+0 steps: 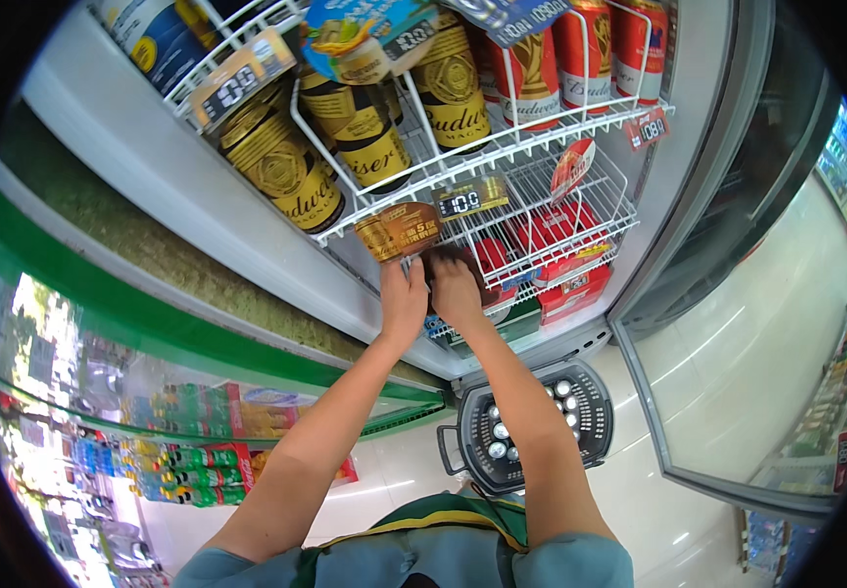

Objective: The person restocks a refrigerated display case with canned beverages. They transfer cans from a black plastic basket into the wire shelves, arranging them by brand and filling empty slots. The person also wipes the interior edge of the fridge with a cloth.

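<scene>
Both arms reach into an upright drinks cooler. My left hand (403,295) is at the cooler's left side, just below a brown promotional shelf tag (400,229); its fingertips touch something small and pale I cannot make out. Beside it my right hand (455,292) bends its fingers over a dark brown object (473,266), largely hidden by the hand; whether it grips it is unclear. On the wire shelf (460,165) above stand black-and-gold Budweiser cans (284,165) and, to the right, red Budweiser cans (586,62). A gold price tag (469,198) hangs from that shelf's edge.
Lower wire racks (563,253) hold red packs (576,294). On the floor below, a dark plastic basket (471,459) holds several cans (497,449). The cooler's glass door (717,382) stands open at right. A green-trimmed display case (195,316) and bottles (206,478) are at left.
</scene>
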`<control>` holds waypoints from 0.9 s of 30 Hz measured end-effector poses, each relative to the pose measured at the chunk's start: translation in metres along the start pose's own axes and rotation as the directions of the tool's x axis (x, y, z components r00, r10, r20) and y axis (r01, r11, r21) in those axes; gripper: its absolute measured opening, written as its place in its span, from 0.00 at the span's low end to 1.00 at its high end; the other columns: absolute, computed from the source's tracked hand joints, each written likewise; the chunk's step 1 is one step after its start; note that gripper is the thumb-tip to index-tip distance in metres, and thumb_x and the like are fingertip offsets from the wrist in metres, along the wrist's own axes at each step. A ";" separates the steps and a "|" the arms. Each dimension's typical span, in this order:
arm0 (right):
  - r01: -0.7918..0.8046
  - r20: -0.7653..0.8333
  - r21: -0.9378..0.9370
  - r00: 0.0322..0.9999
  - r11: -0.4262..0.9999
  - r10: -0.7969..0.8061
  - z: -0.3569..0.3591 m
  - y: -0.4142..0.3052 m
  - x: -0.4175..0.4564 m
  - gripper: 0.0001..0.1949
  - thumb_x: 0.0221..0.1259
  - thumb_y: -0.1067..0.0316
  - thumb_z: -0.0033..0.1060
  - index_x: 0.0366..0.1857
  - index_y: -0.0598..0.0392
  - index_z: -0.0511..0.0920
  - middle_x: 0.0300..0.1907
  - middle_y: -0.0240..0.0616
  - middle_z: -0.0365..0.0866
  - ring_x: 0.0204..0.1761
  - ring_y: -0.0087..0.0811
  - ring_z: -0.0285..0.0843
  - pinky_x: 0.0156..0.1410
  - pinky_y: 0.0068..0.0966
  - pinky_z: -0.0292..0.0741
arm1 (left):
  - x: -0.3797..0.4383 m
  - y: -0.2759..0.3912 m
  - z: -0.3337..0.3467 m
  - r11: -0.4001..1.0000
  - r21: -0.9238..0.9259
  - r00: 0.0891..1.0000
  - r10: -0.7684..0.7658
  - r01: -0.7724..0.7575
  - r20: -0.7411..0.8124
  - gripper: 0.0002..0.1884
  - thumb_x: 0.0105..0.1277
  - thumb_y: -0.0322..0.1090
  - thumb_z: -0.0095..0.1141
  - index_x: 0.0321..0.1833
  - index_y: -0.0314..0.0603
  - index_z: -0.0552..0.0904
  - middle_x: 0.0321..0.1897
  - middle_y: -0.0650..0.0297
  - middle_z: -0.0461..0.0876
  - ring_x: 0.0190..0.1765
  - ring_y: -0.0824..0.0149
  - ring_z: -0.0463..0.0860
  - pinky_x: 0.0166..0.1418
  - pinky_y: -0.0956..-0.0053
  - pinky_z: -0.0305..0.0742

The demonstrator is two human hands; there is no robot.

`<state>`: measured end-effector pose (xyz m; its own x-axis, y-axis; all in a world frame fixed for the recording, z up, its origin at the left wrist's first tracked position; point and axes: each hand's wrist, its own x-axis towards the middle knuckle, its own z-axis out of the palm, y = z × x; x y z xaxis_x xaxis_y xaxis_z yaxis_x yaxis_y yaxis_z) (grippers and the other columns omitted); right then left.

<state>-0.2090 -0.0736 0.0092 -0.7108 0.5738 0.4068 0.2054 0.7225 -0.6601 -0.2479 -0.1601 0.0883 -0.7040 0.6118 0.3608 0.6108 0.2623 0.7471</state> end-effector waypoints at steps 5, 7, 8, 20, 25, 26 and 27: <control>-0.059 0.519 -0.274 0.831 0.960 0.199 0.010 0.001 0.040 0.14 0.56 0.62 0.51 0.43 0.55 0.78 0.51 0.45 0.75 0.56 0.44 0.69 0.58 0.35 0.69 | 0.020 -0.013 0.014 0.893 0.447 0.998 0.031 -0.049 0.048 0.17 0.63 0.33 0.50 0.49 0.25 0.73 0.43 0.39 0.75 0.45 0.38 0.74 0.49 0.52 0.67; -0.038 0.459 -0.294 0.871 0.955 0.176 0.028 0.022 0.051 0.18 0.56 0.60 0.52 0.48 0.55 0.77 0.53 0.44 0.74 0.59 0.43 0.67 0.59 0.34 0.68 | 0.022 -0.005 0.014 0.881 0.450 0.986 0.096 -0.149 0.140 0.17 0.62 0.34 0.52 0.46 0.26 0.74 0.38 0.38 0.77 0.42 0.37 0.74 0.45 0.50 0.68; -0.001 0.463 -0.323 0.872 0.946 0.159 0.034 0.033 0.057 0.19 0.56 0.58 0.51 0.50 0.54 0.76 0.55 0.42 0.72 0.60 0.43 0.66 0.61 0.33 0.68 | 0.021 0.000 0.015 0.873 0.451 0.981 0.133 -0.184 0.142 0.16 0.62 0.35 0.52 0.46 0.26 0.75 0.37 0.38 0.77 0.41 0.38 0.75 0.45 0.51 0.68; -0.086 0.221 -0.051 0.971 0.995 0.095 0.107 0.062 0.127 0.24 0.65 0.58 0.39 0.65 0.52 0.63 0.68 0.42 0.59 0.70 0.46 0.51 0.74 0.37 0.46 | 0.058 -0.079 0.042 0.623 0.695 0.863 0.505 -0.358 -0.008 0.19 0.62 0.34 0.47 0.54 0.29 0.71 0.42 0.47 0.79 0.39 0.51 0.79 0.42 0.62 0.75; -0.097 0.227 -0.163 0.965 0.982 0.133 0.114 0.069 0.139 0.24 0.65 0.58 0.40 0.65 0.51 0.63 0.67 0.42 0.60 0.70 0.44 0.50 0.73 0.38 0.47 | 0.054 -0.094 0.038 0.333 0.887 0.851 0.513 -0.320 0.115 0.16 0.57 0.31 0.48 0.47 0.29 0.76 0.37 0.47 0.79 0.40 0.55 0.79 0.40 0.63 0.74; -0.104 0.228 -0.172 0.963 0.980 0.142 0.115 0.066 0.140 0.24 0.65 0.58 0.40 0.65 0.51 0.63 0.67 0.42 0.60 0.70 0.44 0.50 0.73 0.39 0.47 | 0.054 -0.100 0.038 0.282 0.907 0.856 0.498 -0.312 0.139 0.15 0.57 0.30 0.48 0.45 0.29 0.77 0.35 0.48 0.79 0.39 0.55 0.79 0.40 0.63 0.74; -0.109 0.228 -0.187 0.962 0.976 0.151 0.116 0.066 0.140 0.24 0.65 0.58 0.40 0.65 0.50 0.63 0.67 0.42 0.60 0.70 0.44 0.50 0.73 0.39 0.47 | 0.052 -0.097 0.038 0.376 0.874 0.892 0.433 -0.307 0.127 0.13 0.57 0.30 0.48 0.43 0.30 0.78 0.35 0.49 0.79 0.39 0.55 0.79 0.41 0.63 0.73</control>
<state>-0.3733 0.0093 -0.0510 -0.8063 0.5727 0.1479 0.4034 0.7153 -0.5707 -0.3305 -0.1254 0.0137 -0.3178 0.7543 0.5745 0.7625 0.5634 -0.3180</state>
